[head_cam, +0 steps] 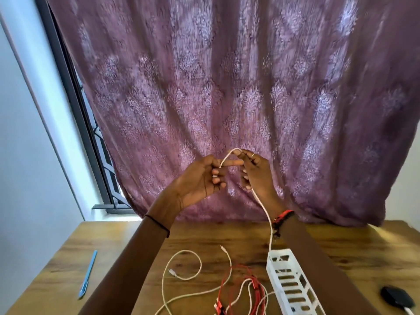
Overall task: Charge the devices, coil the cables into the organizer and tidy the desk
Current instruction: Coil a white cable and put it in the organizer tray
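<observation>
Both hands are raised in front of the curtain, above the far edge of the wooden desk (pixel 341 253). A white cable (pixel 264 209) arcs over the outstretched forefinger of my left hand (pixel 200 180). My right hand (pixel 255 172) pinches the cable at the top of the loop. From there the cable hangs down past my right wrist toward the white slotted organizer (pixel 293 287) at the front right. Another white cable (pixel 193 272) lies loose on the desk in open curls, tangled with a red cable (pixel 244 289).
A blue pen (pixel 88 273) lies near the desk's left edge. A black round device (pixel 396 296) with a white lead sits at the front right corner. A purple patterned curtain (pixel 227 87) hangs behind the desk, with a barred window (pixel 100 142) at its left.
</observation>
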